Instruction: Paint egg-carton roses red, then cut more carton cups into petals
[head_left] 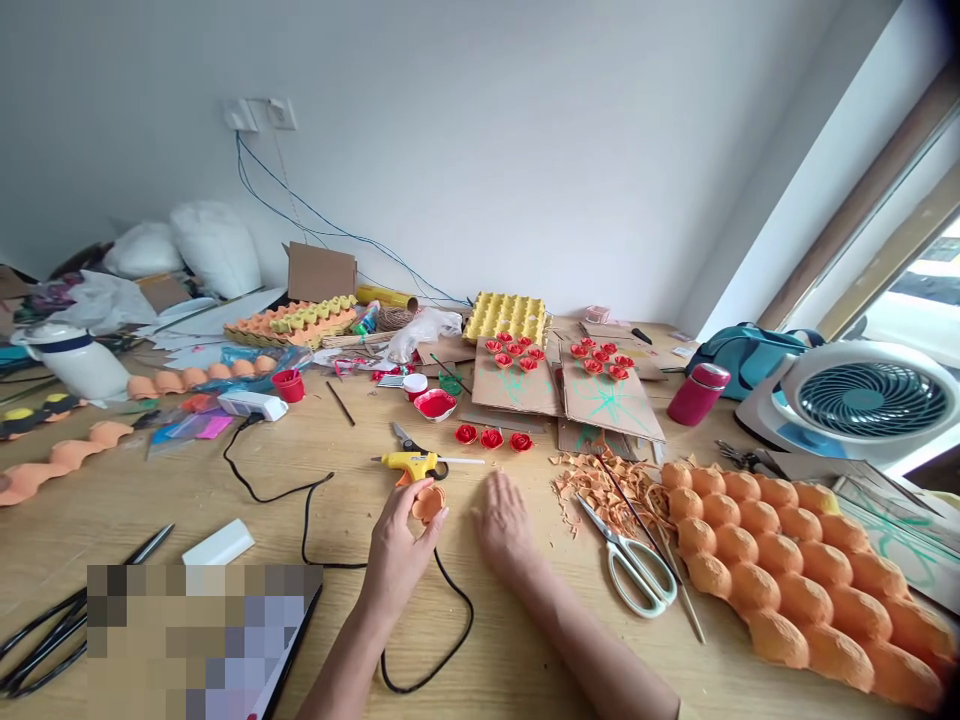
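My left hand (397, 545) pinches a small orange paper rose (428, 502) cut from egg carton, just in front of the yellow glue gun (412, 464) lying on the wooden table (247, 470). My right hand (504, 525) rests flat on the table beside it, fingers together and stretched, holding nothing. Three finished red roses (492, 437) lie behind the hands. More red roses sit on cardboard sheets (570, 395) with green drawn stems.
White-handled scissors (634, 560) and a thin stick lie right of my hand, by orange scraps (600, 485) and an orange egg tray (795, 570). The glue gun's black cord (315, 520) loops across the table. Red paint bowl (435, 404), fan (870, 400), maroon bottle (697, 392) stand farther back.
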